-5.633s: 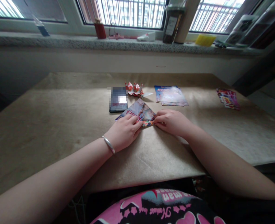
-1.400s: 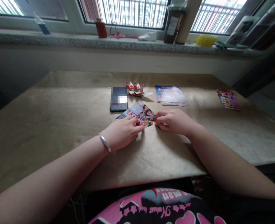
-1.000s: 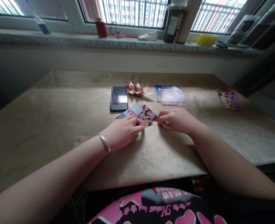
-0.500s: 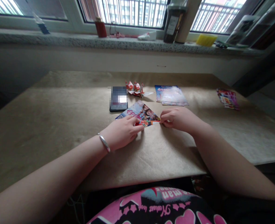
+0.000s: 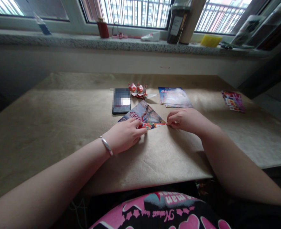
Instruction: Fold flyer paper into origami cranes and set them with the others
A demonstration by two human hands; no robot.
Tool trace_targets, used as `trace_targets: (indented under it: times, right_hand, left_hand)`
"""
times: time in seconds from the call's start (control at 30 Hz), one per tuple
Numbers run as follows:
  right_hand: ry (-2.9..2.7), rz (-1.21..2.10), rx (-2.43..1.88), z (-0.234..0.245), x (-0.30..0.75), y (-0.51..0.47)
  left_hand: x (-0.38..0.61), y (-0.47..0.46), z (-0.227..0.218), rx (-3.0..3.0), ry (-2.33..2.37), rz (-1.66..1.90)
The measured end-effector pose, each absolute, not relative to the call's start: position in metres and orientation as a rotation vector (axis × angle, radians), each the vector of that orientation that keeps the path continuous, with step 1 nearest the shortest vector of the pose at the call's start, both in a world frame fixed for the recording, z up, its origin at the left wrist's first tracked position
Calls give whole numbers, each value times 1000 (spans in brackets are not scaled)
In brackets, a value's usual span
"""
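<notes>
A printed sheet of paper (image 5: 148,114), folded into a triangle, lies in the middle of the table with its peak pointing away from me. My left hand (image 5: 127,133), with a silver bangle at the wrist, rests on the paper's near left part, fingers stretched out. At the right corner of the sheet, my right hand (image 5: 180,119) pinches the tip between thumb and fingertips. An orange and white strip shows along the near edge. The paper's lower left part is hidden under my left hand.
Beyond the paper lie a phone (image 5: 121,101) with a blurred screen and several red-and-white folded paper figures (image 5: 139,90). Flat printed sheets (image 5: 175,97) are at the back right, with colourful cards (image 5: 233,101) farther right. A jar (image 5: 177,25) stands on the windowsill.
My right hand has shifted slightly right along with the paper's right corner. The triangle's peak sits a little farther away. My left hand has stayed in place.
</notes>
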State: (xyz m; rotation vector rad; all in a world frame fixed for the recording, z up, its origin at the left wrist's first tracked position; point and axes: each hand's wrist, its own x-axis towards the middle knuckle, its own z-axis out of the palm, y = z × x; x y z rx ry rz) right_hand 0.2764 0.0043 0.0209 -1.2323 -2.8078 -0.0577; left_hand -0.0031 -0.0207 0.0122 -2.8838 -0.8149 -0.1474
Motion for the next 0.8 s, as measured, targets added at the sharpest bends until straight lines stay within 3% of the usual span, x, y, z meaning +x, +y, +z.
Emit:
trace_targets:
  times: [0.47, 0.8]
  right_hand:
    - [-2694, -176, -1377, 24, 271, -2]
    - [-2722, 69, -970, 12, 254, -3]
  left_hand:
    - [-2, -20, 10, -2858, -824, -184]
    - [0, -18, 5, -2849, -839, -285]
